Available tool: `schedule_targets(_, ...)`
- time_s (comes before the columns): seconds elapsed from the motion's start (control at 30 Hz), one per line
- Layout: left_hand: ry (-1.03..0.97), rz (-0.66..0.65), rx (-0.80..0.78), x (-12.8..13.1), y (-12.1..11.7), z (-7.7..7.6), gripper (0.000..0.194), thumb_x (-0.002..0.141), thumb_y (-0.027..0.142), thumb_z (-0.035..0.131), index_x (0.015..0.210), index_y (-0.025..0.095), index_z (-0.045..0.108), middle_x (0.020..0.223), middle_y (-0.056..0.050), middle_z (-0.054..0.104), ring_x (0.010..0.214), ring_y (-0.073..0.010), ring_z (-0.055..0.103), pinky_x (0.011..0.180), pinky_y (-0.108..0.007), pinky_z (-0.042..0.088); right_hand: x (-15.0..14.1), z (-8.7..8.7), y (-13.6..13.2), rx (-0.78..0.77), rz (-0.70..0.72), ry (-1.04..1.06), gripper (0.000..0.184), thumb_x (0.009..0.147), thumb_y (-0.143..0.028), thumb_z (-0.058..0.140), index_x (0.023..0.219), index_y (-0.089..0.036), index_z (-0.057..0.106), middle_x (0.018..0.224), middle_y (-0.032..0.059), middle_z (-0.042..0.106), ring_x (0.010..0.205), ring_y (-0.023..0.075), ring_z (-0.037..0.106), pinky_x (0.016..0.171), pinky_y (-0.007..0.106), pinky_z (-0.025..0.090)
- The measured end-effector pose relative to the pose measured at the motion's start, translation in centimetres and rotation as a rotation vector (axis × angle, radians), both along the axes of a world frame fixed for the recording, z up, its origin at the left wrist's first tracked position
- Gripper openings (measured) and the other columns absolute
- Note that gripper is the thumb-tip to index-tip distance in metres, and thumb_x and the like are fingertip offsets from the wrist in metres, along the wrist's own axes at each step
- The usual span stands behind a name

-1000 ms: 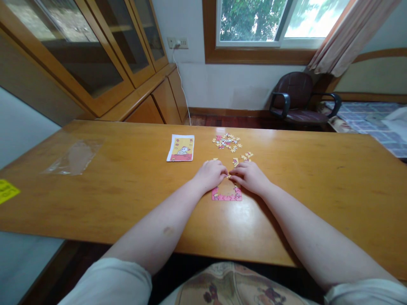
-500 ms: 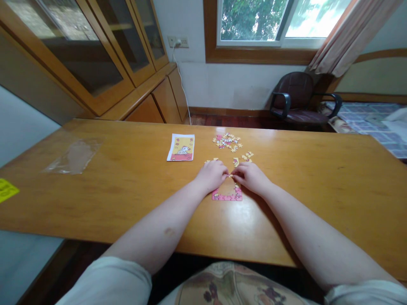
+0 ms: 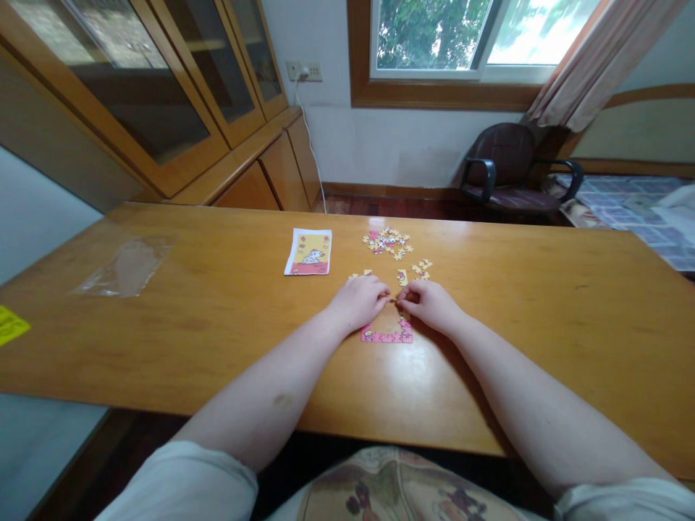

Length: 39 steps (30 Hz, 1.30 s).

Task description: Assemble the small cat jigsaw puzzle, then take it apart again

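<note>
Between my fingertips a small jigsaw puzzle piece (image 3: pixel 393 299) is pinched, partly hidden. My left hand (image 3: pixel 360 298) is closed on its left end, and my right hand (image 3: pixel 426 299) grips the right end with thumb and fingers. Just below them lies a joined pink puzzle border (image 3: pixel 386 338), its sides running up under my hands. A yellow edge piece (image 3: pixel 402 277) rests beyond my right hand, with a few loose yellow pieces (image 3: pixel 421 269) beside it. Farther back is a pile of mixed puzzle pieces (image 3: pixel 386 242).
A picture card (image 3: pixel 309 252) with a white cartoon animal lies left of the pile. A clear plastic bag (image 3: pixel 127 267) and a yellow label (image 3: pixel 11 325) are on the wooden table (image 3: pixel 217 318) at left. Beyond the table stand a chair (image 3: pixel 507 163) and a glass-door cabinet (image 3: pixel 179 94).
The piece between my hands has tilted and shows less of its face. My right fingers have shifted slightly and bent more. The loose pieces stay where they were.
</note>
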<state>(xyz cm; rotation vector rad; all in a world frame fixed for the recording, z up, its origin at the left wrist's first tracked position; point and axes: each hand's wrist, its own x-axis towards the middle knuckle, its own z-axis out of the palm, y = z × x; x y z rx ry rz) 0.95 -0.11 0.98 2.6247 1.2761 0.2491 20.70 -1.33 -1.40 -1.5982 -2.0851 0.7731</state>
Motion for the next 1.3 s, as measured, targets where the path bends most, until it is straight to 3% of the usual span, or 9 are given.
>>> schedule_targets(0.1, 0.079, -0.037, -0.035, 0.0, -1.1, 1.0, 0.027, 0.091, 0.032, 0.046, 0.092, 0.022, 0.072, 0.09, -0.006, 0.069, 0.085, -0.0205, 0.063, 0.077, -0.031, 0.047, 0.5, 0.3, 0.1, -0.056, -0.033, 0.049, 0.007, 0.074, -0.026, 0.066, 0.076, -0.02, 0.071, 0.069, -0.0018, 0.068, 0.063, 0.0118, 0.057, 0.06, 0.022, 0.041)
schedule_targets(0.17, 0.124, -0.154, -0.096, 0.0, -1.9, 1.6, 0.028, 0.091, 0.033, 0.045, 0.099, 0.026, 0.071, 0.091, -0.005, 0.071, 0.084, -0.0208, 0.065, 0.072, -0.03, 0.047, 1.0, 0.4, 0.3, -0.087, -0.028, 0.093, 0.011, 0.073, -0.026, 0.067, 0.081, -0.02, 0.073, 0.075, -0.0008, 0.071, 0.067, 0.0129, 0.06, 0.063, 0.023, 0.044)
schedule_targets(0.3, 0.169, -0.246, -0.155, 0.2, -3.2, 2.1, 0.034, 0.091, 0.041, 0.042, 0.114, 0.032, 0.066, 0.091, -0.004, 0.072, 0.08, -0.0233, 0.066, 0.065, -0.03, 0.046, 1.7, 0.6, 0.4, -0.18, 0.019, 0.125, 0.01, 0.074, -0.026, 0.067, 0.079, -0.021, 0.075, 0.08, 0.0002, 0.074, 0.075, 0.0155, 0.065, 0.071, 0.024, 0.048)
schedule_targets(0.57, 0.208, -0.203, -0.201, 0.5, -3.4, 2.1, 0.042, 0.09, 0.047, 0.04, 0.121, 0.032, 0.064, 0.091, -0.006, 0.073, 0.08, -0.0248, 0.067, 0.066, -0.031, 0.046, 1.6, 0.7, 0.2, -0.206, 0.045, 0.052, 0.012, 0.074, -0.022, 0.065, 0.079, -0.023, 0.076, 0.078, -0.0013, 0.074, 0.072, 0.0147, 0.066, 0.069, 0.023, 0.049)
schedule_targets(1.0, 0.141, -0.168, -0.237, 0.5, -3.5, 1.7, 0.038, 0.087, 0.045, 0.045, 0.117, 0.034, 0.066, 0.09, -0.005, 0.073, 0.078, -0.025, 0.067, 0.064, -0.031, 0.047, 0.5, 1.1, -0.6, -0.076, -0.011, -0.115, 0.013, 0.073, -0.016, 0.066, 0.077, -0.025, 0.075, 0.079, -0.0003, 0.074, 0.073, 0.0153, 0.066, 0.068, 0.024, 0.047)
schedule_targets(1.3, 0.154, -0.161, -0.242, 0.5, -3.5, 1.7, 0.038, 0.088, 0.045, 0.044, 0.116, 0.034, 0.066, 0.088, -0.005, 0.074, 0.077, -0.025, 0.067, 0.065, -0.032, 0.047, 0.6, 0.9, -0.4, -0.102, -0.038, -0.18, 0.006, 0.074, -0.023, 0.069, 0.075, -0.025, 0.074, 0.078, 0.0002, 0.072, 0.072, 0.0152, 0.063, 0.066, 0.024, 0.045)
